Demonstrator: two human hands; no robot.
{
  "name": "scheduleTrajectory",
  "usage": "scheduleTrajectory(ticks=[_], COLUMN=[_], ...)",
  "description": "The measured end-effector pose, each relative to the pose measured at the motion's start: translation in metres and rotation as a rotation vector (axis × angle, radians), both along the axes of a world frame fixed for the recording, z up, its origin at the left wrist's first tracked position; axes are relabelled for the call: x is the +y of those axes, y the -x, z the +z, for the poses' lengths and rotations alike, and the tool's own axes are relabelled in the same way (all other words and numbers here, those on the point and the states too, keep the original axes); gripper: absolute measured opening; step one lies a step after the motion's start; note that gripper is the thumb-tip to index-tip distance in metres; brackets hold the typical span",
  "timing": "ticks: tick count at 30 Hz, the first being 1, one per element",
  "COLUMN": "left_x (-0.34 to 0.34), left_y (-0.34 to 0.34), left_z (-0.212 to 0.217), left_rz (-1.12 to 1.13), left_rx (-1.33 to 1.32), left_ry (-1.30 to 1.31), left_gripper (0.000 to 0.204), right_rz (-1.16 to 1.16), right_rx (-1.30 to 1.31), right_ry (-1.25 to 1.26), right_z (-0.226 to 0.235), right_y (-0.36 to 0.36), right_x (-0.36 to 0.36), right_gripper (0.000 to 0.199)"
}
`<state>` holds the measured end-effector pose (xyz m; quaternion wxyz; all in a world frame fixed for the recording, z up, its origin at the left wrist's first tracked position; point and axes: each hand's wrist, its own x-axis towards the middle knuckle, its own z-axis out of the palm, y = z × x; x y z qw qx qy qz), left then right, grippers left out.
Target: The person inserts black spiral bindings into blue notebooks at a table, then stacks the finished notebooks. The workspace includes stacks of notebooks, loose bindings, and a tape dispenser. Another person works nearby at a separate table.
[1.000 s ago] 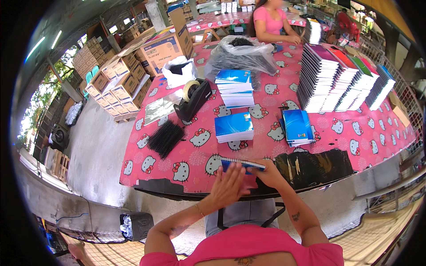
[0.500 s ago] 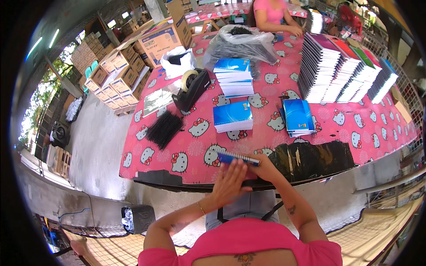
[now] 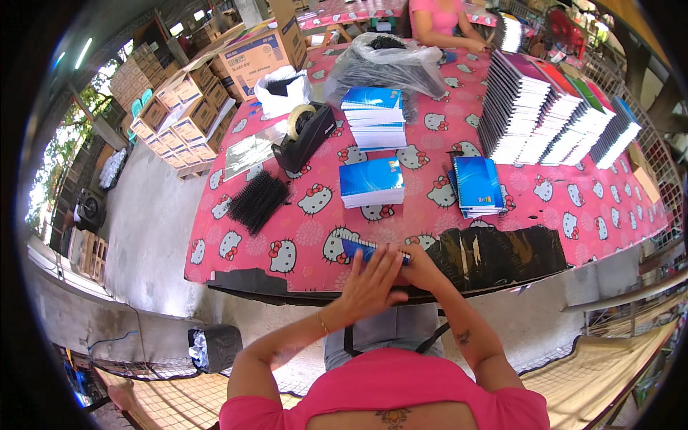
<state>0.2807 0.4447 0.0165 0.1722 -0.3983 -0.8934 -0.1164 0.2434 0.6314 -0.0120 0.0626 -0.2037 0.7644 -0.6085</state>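
Close to the table's near edge, a small blue spiral notebook (image 3: pixel 355 247) is held tilted, its row of binding loops along the far side. My right hand (image 3: pixel 421 269) grips its right end, the fingers partly hidden behind my left hand. Across the notebook's middle and right part lies my left hand (image 3: pixel 371 281), its fingers stretched out flat and touching the cover. Just beyond are a short stack of blue notebooks (image 3: pixel 373 179) and a taller blue-covered stack (image 3: pixel 373 118). A few blue spiral notebooks (image 3: pixel 478 185) lie to the right.
Black binding coils (image 3: pixel 258 203) lie left, near a tape dispenser (image 3: pixel 307 137). A clear plastic bag (image 3: pixel 387 68) with black contents sits farther back. Tall notebook stacks (image 3: pixel 512 115) stand right. Cartons (image 3: pixel 254 61) rise at far left. Another person (image 3: pixel 437 25) sits across the table.
My left hand has slid to the right along the notebook, toward my right hand. The right hand keeps its grip. The whole view has shifted slightly.
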Motion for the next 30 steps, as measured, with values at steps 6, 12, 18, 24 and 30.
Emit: scheduleTrajectory(ticks=[6, 12, 18, 24, 30], left_x=[-0.003, 0.002, 0.003, -0.001, -0.003], left_y=[0.038, 0.041, 0.044, 0.041, 0.043], left_z=[0.042, 0.044, 0.042, 0.049, 0.053], left_rz=[0.005, -0.072, -0.091, -0.090, -0.109], left_rx=[-0.043, -0.040, -0.043, -0.060, -0.081], left_ry=[-0.174, -0.293, -0.269, -0.260, -0.269], left_gripper=[0.044, 0.025, 0.020, 0.021, 0.025], right_rz=[-0.038, -0.137, -0.052, 0.103, 0.116], right_rx=[0.037, 0.214, 0.068, 0.073, 0.048], right_ry=[-0.182, -0.045, -0.030, -0.071, 0.044], right_z=[0.044, 0.068, 0.074, 0.078, 0.068], right_y=[-0.007, -0.018, -0.010, 0.000, -0.002], right_x=[0.001, 0.040, 0.047, 0.049, 0.047], right_gripper=[0.032, 0.029, 0.017, 0.010, 0.012])
